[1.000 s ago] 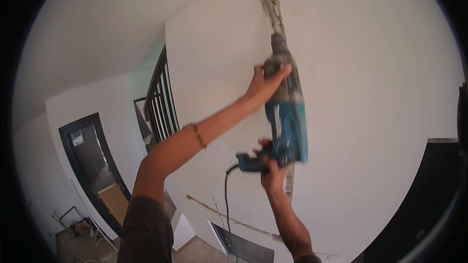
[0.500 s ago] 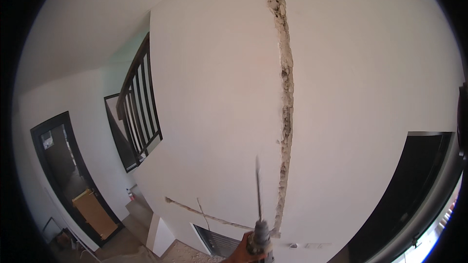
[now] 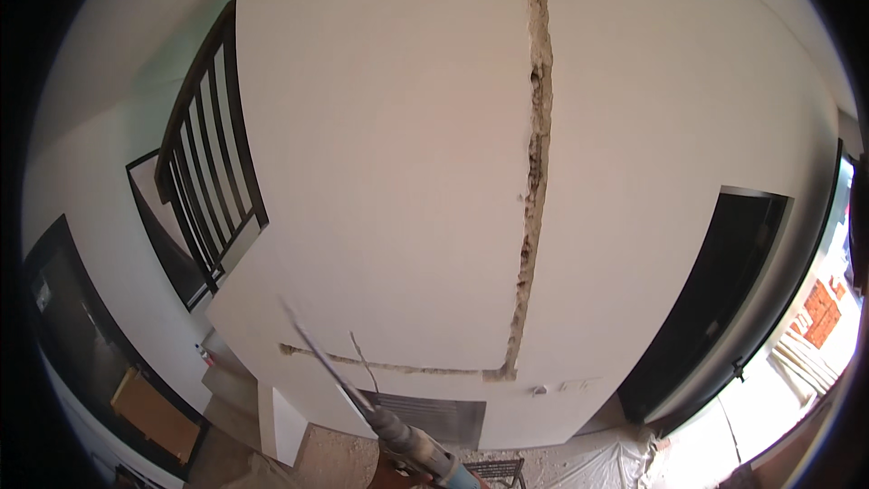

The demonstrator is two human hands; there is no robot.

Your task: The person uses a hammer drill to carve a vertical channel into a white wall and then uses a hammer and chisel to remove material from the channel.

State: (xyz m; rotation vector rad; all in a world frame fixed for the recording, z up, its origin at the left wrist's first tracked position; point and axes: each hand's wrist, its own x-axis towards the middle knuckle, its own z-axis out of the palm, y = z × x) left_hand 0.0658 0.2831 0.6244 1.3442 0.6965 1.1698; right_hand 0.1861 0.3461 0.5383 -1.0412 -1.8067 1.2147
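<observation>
Swung to the left since half a second ago, the drill (image 3: pixel 409 445) now leans, its bit (image 3: pixel 324 353) slanting up and left where it stood nearly upright before. One drill and one bit show, at the lower edge of the view, with the drill's rear cut off. One hand is partly visible, the left hand (image 3: pixel 387 473), grasping the drill near its front; the right hand is out of sight, so its grip cannot be told.

Three grooves mark the one broad wall (image 3: pixel 389 172): a long upright groove (image 3: pixel 536 140), a level groove (image 3: pixel 434 370) meeting its foot, and a thin groove (image 3: pixel 362 360) that slants down toward one grille (image 3: pixel 444 418). Two dark doors flank the wall, the left door (image 3: pixel 86 344) with one brown board (image 3: pixel 156 415) at its lower part, the right door (image 3: pixel 724 281) beside a bright opening with bricks (image 3: pixel 822 312). One railing (image 3: pixel 243 131) stands at the wall's left edge. Debris (image 3: pixel 335 453), a clear sheet (image 3: pixel 615 466) and a dark frame (image 3: pixel 498 468) lie low in view.

The bit crosses in front of the level groove, and the drill hides the grille's lower left corner.

Compared with the earlier frame, the grooves and grille sit higher in view, and more floor shows.
</observation>
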